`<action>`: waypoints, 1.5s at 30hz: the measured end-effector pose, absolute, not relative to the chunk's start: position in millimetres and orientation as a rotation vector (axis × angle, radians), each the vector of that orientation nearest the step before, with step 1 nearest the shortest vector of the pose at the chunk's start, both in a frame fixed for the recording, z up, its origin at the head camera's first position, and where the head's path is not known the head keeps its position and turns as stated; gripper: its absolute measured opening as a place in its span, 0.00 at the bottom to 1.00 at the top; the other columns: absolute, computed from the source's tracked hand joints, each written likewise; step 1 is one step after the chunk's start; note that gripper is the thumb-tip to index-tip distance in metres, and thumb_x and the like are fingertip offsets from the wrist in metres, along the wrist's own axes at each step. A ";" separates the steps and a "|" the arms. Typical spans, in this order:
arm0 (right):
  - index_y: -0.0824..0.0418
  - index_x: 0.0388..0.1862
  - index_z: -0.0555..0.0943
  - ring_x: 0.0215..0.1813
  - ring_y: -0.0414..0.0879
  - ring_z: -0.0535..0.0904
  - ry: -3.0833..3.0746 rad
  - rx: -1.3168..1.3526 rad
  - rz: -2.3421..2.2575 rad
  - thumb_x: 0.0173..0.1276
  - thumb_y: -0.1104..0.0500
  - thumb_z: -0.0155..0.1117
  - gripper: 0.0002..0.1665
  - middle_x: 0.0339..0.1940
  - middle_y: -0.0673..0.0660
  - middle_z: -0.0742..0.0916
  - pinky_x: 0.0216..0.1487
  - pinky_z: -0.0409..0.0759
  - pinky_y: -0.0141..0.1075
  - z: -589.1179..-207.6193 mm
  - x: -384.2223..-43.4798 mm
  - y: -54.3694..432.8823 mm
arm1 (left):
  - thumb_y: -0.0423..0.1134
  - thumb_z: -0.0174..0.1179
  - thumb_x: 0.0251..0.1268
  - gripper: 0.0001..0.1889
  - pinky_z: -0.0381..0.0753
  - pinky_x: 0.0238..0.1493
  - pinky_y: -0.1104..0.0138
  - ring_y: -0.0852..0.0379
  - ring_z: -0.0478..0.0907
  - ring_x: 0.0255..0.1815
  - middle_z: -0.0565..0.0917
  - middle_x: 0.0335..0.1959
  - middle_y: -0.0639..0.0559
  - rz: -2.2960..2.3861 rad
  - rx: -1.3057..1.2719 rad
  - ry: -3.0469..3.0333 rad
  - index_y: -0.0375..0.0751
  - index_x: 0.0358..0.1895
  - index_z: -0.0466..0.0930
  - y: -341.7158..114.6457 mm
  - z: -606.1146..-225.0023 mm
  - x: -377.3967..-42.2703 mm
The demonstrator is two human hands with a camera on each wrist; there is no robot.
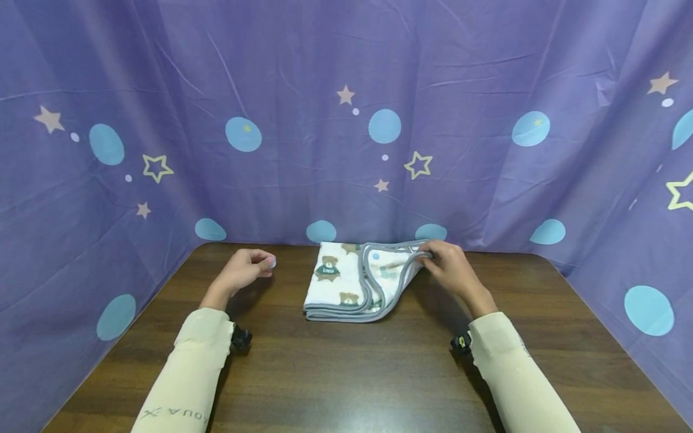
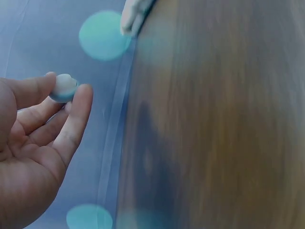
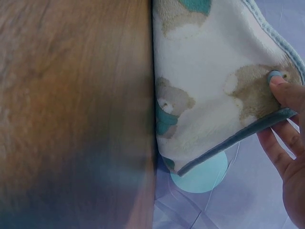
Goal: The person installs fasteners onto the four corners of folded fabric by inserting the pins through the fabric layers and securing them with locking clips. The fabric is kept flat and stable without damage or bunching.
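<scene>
A folded white blanket (image 1: 340, 282) with brown bears and grey-blue edging lies near the back of the table. My right hand (image 1: 450, 267) grips its right-hand corner and lifts it off the surface. In the right wrist view, the raised part of the blanket (image 3: 205, 95) hangs from the right hand (image 3: 290, 126), thumb on the near face and fingers behind. To the left of the blanket and apart from it, my left hand (image 1: 242, 269) pinches a small round white-and-teal thing (image 2: 65, 88) between thumb and fingertips. I cannot tell what kind of thing it is.
The brown wooden table (image 1: 346, 373) reaches back to a purple curtain (image 1: 303, 78) with stars and blue dots. The curtain also stands along both sides. Dark wrist cameras (image 1: 241, 339) hang below the sleeves.
</scene>
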State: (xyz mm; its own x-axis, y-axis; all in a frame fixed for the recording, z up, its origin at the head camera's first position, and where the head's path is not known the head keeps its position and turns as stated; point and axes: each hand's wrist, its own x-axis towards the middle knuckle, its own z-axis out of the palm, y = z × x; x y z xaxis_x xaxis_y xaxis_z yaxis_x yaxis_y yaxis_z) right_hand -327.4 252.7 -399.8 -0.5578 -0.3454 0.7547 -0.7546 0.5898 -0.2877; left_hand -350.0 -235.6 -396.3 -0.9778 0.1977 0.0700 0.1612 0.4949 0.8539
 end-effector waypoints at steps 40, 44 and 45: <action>0.61 0.39 0.86 0.34 0.44 0.81 -2.174 0.856 0.807 0.60 0.71 0.76 0.11 0.35 0.54 0.89 0.34 0.83 0.43 -398.3 -325.3 253.7 | 0.33 0.66 0.70 0.14 0.84 0.47 0.67 0.51 0.85 0.46 0.89 0.47 0.43 1.612 0.707 2.623 0.32 0.55 0.86 9.2 -396.8 -366.8; 0.61 0.40 0.86 0.35 0.46 0.83 -2.181 0.856 0.807 0.60 0.72 0.75 0.11 0.37 0.54 0.90 0.36 0.83 0.45 -397.2 -325.3 252.7 | 0.31 0.66 0.69 0.13 0.83 0.51 0.66 0.50 0.85 0.49 0.89 0.48 0.41 1.706 0.715 2.575 0.31 0.54 0.86 22.7 -394.8 -367.2; 0.61 0.40 0.86 0.35 0.46 0.83 -2.184 0.856 0.807 0.60 0.72 0.75 0.11 0.37 0.55 0.90 0.37 0.83 0.45 -397.1 -325.5 252.5 | 0.30 0.66 0.69 0.13 0.83 0.52 0.67 0.50 0.86 0.50 0.89 0.48 0.41 1.730 0.722 2.564 0.30 0.54 0.85 25.9 -394.2 -367.8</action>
State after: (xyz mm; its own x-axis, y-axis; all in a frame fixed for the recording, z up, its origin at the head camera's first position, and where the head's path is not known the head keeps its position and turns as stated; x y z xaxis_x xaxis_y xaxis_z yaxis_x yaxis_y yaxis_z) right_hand -325.5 252.5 -397.1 -0.5765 -0.3441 0.7411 -0.7433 0.5976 -0.3007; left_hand -367.8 25.9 -394.2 -0.8961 0.3480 0.2754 0.3856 0.3034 0.8713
